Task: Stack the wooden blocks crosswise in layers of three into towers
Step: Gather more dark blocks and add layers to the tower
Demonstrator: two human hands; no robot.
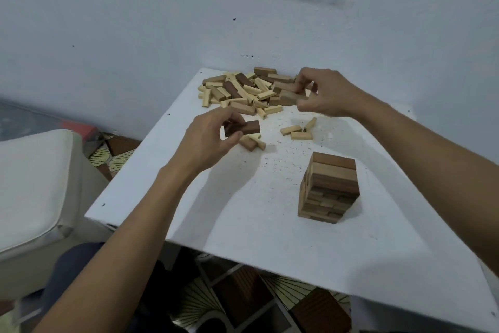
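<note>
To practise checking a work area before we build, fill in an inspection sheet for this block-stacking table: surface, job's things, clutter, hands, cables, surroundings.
Surface: white table, flecked with dark specks.
Job's things: tower upright on the near right; loose blocks heaped at the far edge; stray blocks between them.
Clutter: nothing seen.
Hands: left hand pinches a dark block; right hand grips brown blocks at the heap.
Cables: nothing seen.
Surroundings: pale wall, white cushion on the left, patterned floor.
</note>
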